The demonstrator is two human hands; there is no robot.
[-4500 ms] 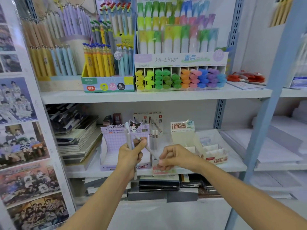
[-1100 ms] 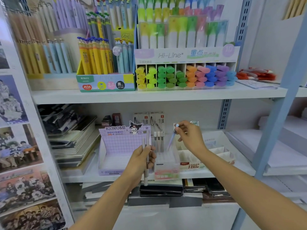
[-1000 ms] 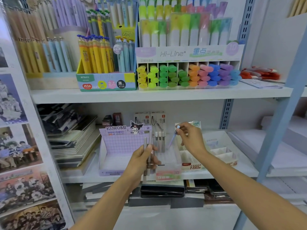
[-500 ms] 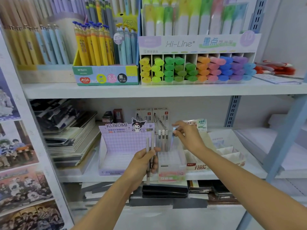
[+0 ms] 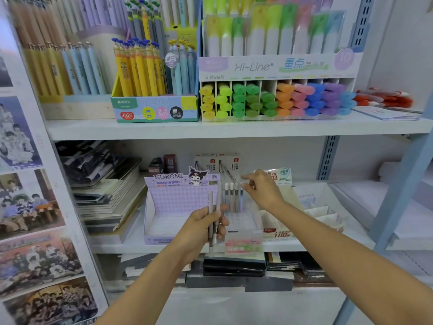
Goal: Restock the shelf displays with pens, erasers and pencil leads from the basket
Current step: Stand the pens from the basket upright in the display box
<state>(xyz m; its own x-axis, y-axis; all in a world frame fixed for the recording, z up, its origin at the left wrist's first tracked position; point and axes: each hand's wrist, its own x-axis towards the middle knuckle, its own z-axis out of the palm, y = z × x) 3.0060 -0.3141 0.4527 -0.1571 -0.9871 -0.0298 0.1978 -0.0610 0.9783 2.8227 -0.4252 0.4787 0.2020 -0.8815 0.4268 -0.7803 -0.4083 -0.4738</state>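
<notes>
left hand (image 5: 201, 227) grasps grey pens (image 5: 218, 198) upright; right hand (image 5: 263, 192) released, fingers loose, just above standing pens (image 5: 231, 196) in clear display box (image 5: 242, 222).

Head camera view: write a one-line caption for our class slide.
Left hand grips two pens while the right hand hovers over pens standing in a clear box on the shelf.

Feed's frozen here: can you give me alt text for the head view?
Left hand grips pens upright; right hand reaches over standing pens in a clear box, beside a purple Kuromi display.
</notes>
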